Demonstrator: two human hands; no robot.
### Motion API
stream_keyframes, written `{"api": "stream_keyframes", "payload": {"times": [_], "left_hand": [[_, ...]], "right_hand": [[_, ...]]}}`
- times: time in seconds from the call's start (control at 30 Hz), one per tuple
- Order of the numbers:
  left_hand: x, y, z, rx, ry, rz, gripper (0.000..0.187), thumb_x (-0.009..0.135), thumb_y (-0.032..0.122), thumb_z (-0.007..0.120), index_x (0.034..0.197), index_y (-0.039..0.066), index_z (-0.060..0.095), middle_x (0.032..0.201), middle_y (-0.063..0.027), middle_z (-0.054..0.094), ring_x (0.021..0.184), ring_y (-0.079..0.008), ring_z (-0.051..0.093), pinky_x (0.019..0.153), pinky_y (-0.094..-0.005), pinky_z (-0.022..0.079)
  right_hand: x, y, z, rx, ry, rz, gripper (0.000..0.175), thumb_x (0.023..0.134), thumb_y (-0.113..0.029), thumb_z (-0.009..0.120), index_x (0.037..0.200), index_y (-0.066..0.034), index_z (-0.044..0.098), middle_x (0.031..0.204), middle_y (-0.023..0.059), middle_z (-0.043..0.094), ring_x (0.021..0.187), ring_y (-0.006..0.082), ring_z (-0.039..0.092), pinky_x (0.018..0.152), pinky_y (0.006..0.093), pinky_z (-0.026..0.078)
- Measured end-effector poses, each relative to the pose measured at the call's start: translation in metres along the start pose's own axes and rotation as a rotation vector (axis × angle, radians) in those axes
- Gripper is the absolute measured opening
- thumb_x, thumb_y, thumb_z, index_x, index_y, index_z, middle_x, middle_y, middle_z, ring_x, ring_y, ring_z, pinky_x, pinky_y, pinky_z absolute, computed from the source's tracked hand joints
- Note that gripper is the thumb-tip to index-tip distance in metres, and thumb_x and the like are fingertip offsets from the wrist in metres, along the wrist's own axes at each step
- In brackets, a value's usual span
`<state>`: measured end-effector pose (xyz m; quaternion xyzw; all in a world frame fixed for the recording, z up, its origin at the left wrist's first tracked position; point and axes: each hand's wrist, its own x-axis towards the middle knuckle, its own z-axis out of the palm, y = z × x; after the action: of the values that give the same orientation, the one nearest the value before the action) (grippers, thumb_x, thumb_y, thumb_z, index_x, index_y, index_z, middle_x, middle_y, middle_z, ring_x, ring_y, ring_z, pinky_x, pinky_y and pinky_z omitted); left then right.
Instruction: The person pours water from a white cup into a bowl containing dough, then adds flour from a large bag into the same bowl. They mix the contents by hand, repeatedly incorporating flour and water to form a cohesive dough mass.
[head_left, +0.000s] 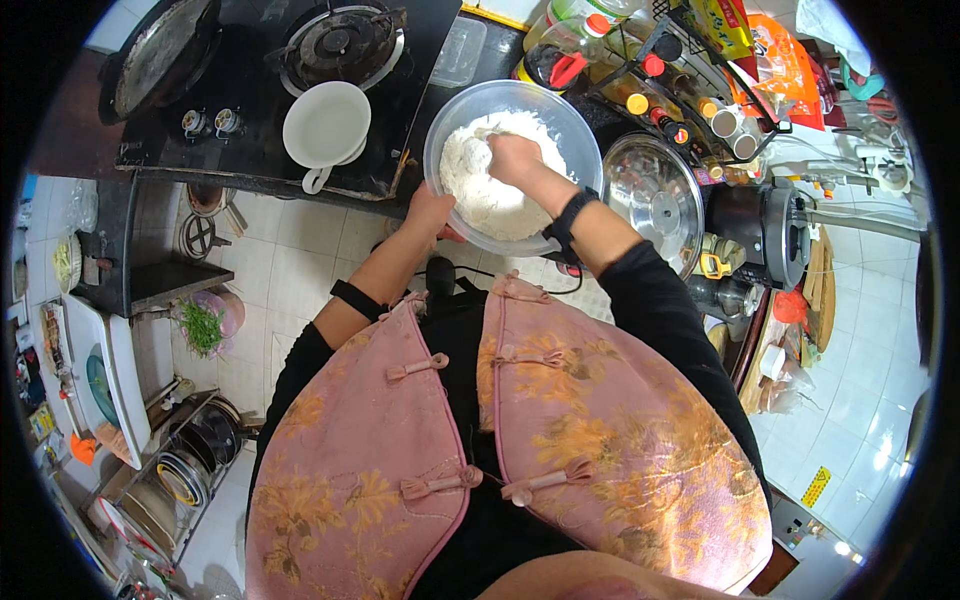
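A large clear plastic bowl (515, 247) holds a heap of white flour (491, 199) and overhangs the counter's front edge. My left hand (433, 210) grips the bowl's near left rim, some fingers underneath. Inside the bowl is my right hand (515, 159), its fingers curled at a rounded, flour-coated lump (474, 156); whether that is dough or a small vessel I cannot tell. A white enamel-like pot or mug with a handle (327, 124) stands on the black stove at the left. To the right of the bowl lies a shiny round metal basin or lid (652, 206).
The gas burner (337, 41) and a wok (157, 60) are at the upper left. A clear plastic container (459, 52) lies behind the bowl. Oil and sauce bottles (637, 103) crowd a black rack at the upper right, with a black electric cooker (757, 232) nearer me.
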<state>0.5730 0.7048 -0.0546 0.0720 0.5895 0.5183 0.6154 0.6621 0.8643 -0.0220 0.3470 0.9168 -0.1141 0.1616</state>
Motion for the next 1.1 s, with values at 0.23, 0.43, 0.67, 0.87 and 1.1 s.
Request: {"api": "stream_keyframes", "payload": {"times": [0.23, 0.43, 0.67, 0.87, 1.1], "left_hand": [[0.001, -0.001, 0.000, -0.003, -0.002, 0.000, 0.045, 0.082, 0.011, 0.044, 0.127, 0.008, 0.038, 0.105, -0.0169, 0.058, 0.075, -0.0297, 0.064, 0.044, -0.0381, 0.055], [0.002, 0.001, 0.000, 0.023, 0.019, -0.011, 0.046, 0.082, 0.011, 0.047, 0.126, 0.005, 0.038, 0.107, -0.0172, 0.057, 0.077, -0.0295, 0.064, 0.044, -0.0372, 0.055], [0.001, 0.001, -0.002, 0.006, -0.017, 0.004, 0.045, 0.082, 0.012, 0.048, 0.125, 0.005, 0.039, 0.103, -0.0167, 0.059, 0.073, -0.0279, 0.064, 0.043, -0.0363, 0.055], [0.000, 0.002, -0.001, 0.023, -0.023, 0.014, 0.046, 0.081, 0.013, 0.048, 0.125, 0.006, 0.038, 0.101, -0.0164, 0.059, 0.072, -0.0278, 0.064, 0.042, -0.0366, 0.055], [-0.001, 0.002, 0.000, 0.027, 0.005, -0.014, 0.048, 0.079, 0.011, 0.047, 0.126, 0.008, 0.038, 0.106, -0.0168, 0.057, 0.073, -0.0300, 0.064, 0.044, -0.0405, 0.055]], "right_hand": [[-0.056, 0.032, -0.011, 0.155, -0.093, 0.050, 0.047, 0.070, -0.018, 0.061, 0.114, -0.0021, 0.052, 0.111, 0.0205, 0.055, 0.109, 0.0316, 0.051, 0.090, 0.0373, 0.043], [-0.055, 0.048, 0.002, 0.262, -0.207, 0.166, 0.055, 0.067, -0.020, 0.064, 0.118, -0.0015, 0.051, 0.111, 0.0213, 0.055, 0.108, 0.0321, 0.052, 0.090, 0.0355, 0.043], [-0.022, 0.053, 0.031, 0.191, -0.181, 0.091, 0.050, 0.066, -0.015, 0.062, 0.113, -0.0003, 0.054, 0.104, 0.0228, 0.058, 0.102, 0.0327, 0.055, 0.087, 0.0358, 0.044], [-0.006, 0.051, 0.040, 0.276, -0.078, 0.129, 0.046, 0.067, -0.015, 0.061, 0.110, 0.0020, 0.055, 0.100, 0.0250, 0.059, 0.099, 0.0344, 0.057, 0.087, 0.0366, 0.044], [-0.007, 0.035, 0.034, 0.589, 0.018, 0.355, 0.046, 0.072, -0.019, 0.059, 0.110, 0.0047, 0.054, 0.106, 0.0239, 0.059, 0.104, 0.0323, 0.056, 0.090, 0.0332, 0.043]]}}
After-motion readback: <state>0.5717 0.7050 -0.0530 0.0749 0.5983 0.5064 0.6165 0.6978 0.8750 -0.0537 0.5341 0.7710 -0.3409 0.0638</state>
